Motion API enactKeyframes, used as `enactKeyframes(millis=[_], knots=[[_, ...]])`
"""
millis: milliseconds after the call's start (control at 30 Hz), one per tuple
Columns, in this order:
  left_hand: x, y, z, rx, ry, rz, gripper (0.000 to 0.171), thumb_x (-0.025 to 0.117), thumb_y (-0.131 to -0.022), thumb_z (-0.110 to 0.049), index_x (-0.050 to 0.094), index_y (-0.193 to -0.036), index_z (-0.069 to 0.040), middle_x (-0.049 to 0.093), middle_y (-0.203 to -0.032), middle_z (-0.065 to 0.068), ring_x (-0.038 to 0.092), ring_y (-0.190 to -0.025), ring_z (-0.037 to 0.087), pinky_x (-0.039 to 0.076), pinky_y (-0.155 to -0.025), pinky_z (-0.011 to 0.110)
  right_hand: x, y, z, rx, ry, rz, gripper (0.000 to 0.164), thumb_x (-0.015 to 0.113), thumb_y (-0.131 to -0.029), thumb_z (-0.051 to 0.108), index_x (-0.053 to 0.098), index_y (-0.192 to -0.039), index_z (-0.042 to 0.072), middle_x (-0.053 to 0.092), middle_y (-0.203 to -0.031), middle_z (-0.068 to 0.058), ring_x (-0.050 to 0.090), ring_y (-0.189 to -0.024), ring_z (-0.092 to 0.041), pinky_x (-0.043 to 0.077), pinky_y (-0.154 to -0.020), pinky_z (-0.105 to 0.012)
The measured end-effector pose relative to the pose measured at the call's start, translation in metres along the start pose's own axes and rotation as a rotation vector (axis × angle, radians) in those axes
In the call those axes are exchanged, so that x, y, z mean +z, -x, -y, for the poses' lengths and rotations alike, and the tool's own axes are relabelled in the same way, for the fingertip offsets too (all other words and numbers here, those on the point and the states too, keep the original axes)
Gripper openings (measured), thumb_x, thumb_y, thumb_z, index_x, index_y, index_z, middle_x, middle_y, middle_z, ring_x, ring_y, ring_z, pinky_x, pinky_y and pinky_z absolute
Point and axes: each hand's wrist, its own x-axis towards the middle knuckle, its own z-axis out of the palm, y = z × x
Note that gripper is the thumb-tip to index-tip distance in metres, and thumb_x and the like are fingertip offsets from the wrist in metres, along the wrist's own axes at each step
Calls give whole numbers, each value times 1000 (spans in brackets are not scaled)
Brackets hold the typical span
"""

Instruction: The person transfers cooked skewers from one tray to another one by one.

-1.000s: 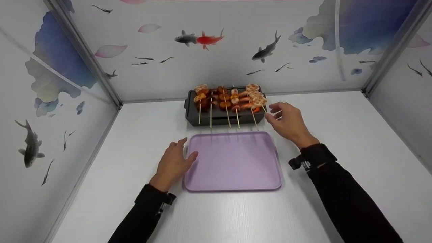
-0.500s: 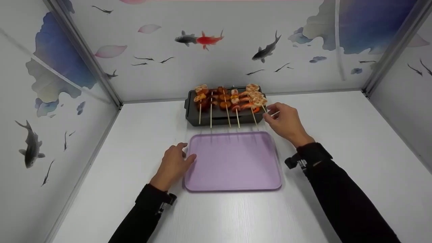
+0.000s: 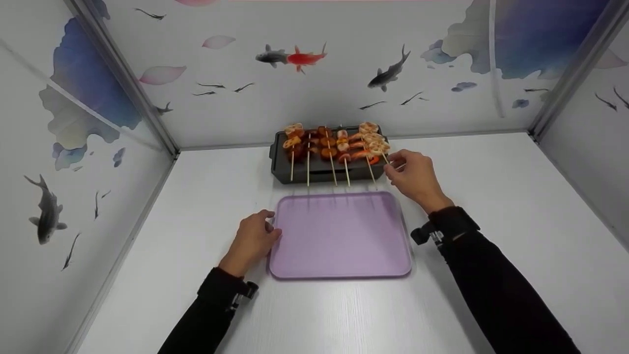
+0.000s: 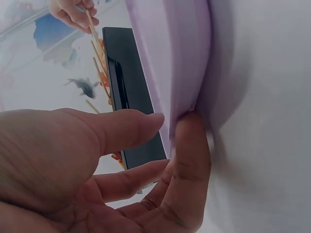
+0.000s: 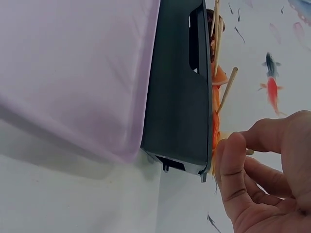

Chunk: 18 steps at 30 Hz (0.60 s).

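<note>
Currently, the right hand (image 3: 415, 177) pinches the rightmost skewer (image 3: 379, 147) on a dark grill (image 3: 285, 173); the left hand (image 3: 250, 241) grips a tray (image 3: 339, 238) (purple, rectangular) by its edge.

One white flat worktop (image 3: 511, 206); one black rectangular grill (image 3: 317, 179) by its far edge; six food-laden pale wooden skewers (image 3: 333, 172) showing; one lilac rectangular tray (image 3: 339, 236); one bare left hand (image 3: 249, 239), one bare right hand (image 3: 415, 179); two black wrist straps (image 3: 452, 221).
</note>
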Motion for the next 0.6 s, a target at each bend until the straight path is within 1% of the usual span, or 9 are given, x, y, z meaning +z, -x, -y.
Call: enactKeyframes(millis=[167, 333, 433, 600], knots=[[-1, 0, 0, -18, 31, 16, 42, 68, -92, -6, 61, -131, 4, 65, -91, 8, 62, -70, 17, 54, -56, 30, 0, -1, 3, 29, -29, -12, 26, 69, -96, 17, 71, -116, 1, 71, -91, -9, 71, -69, -17, 56, -58, -27], [-3, 1, 1, 7, 48, 19, 39, 66, -90, -2, 63, -128, 6, 64, -89, 8, 60, -66, 16, 52, -56, 29, -2, -4, 6, 54, -21, -28, 21, 68, -95, 17, 74, -109, 3, 73, -83, -6, 70, -63, -15, 53, -55, -25], [-3, 1, 2, 12, 47, 17, 39, 65, -89, -2, 63, -127, 6, 64, -89, 8, 61, -66, 16, 52, -55, 29, -3, -6, 7, 67, -27, -30, 19, 70, -94, 17, 75, -106, 4, 73, -81, -6, 71, -62, -15, 53, -54, -24], [-3, -1, 2, -9, 46, 19, 39, 66, -90, -3, 63, -128, 5, 64, -90, 8, 62, -67, 16, 54, -55, 30, -5, -9, 9, 108, -59, -18, 16, 71, -92, 16, 76, -103, 5, 73, -80, -6, 71, -64, -16, 55, -57, -25]])
